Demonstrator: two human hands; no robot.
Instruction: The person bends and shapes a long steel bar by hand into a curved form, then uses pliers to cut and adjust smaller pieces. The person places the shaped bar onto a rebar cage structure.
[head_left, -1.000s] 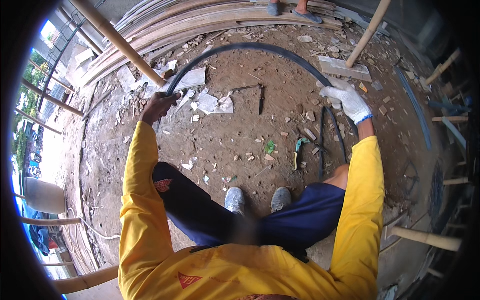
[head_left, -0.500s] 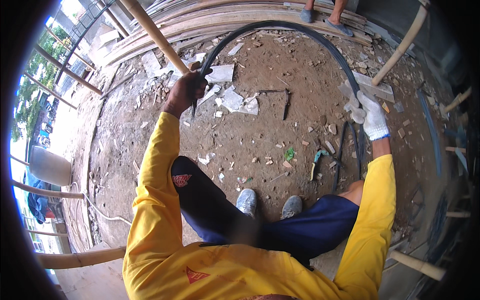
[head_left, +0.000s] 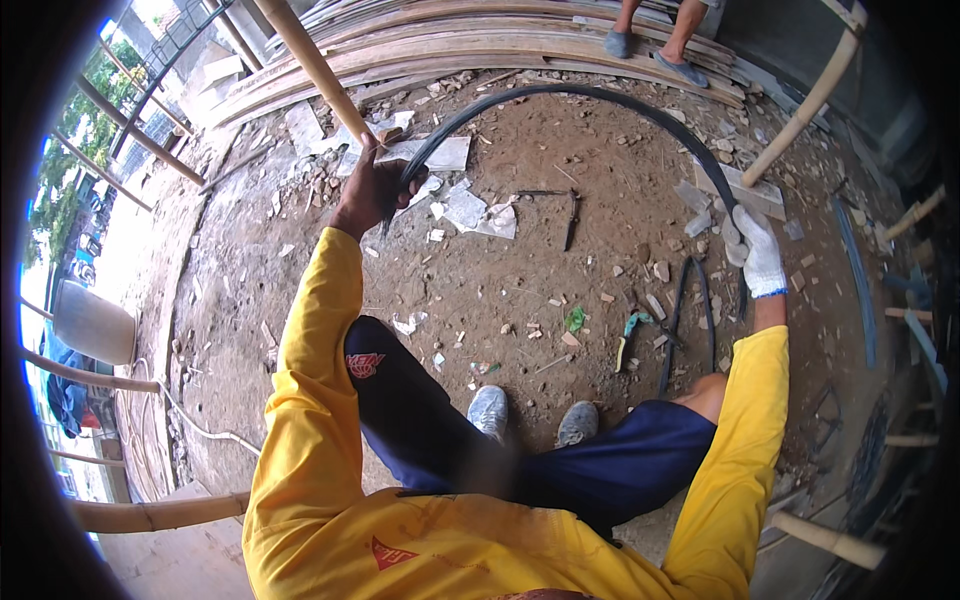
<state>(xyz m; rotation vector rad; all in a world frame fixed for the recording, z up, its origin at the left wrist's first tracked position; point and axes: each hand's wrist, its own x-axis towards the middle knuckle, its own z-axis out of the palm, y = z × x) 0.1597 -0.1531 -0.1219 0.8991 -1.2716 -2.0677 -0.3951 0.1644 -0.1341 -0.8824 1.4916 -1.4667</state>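
While both hands, bare left hand [head_left: 372, 192] and gloved right hand [head_left: 757, 250], clench the bowed black strip [head_left: 590, 95], a slipping end could whip back.

Soft, even daylight under a heavy fisheye bend

The dirt ground [head_left: 560, 230] is evenly lit with only faint shadows; the open left edge glares white, poles [head_left: 310, 60] and planks [head_left: 500, 45] curve toward the black rim, and a blurred patch sits between the knees.
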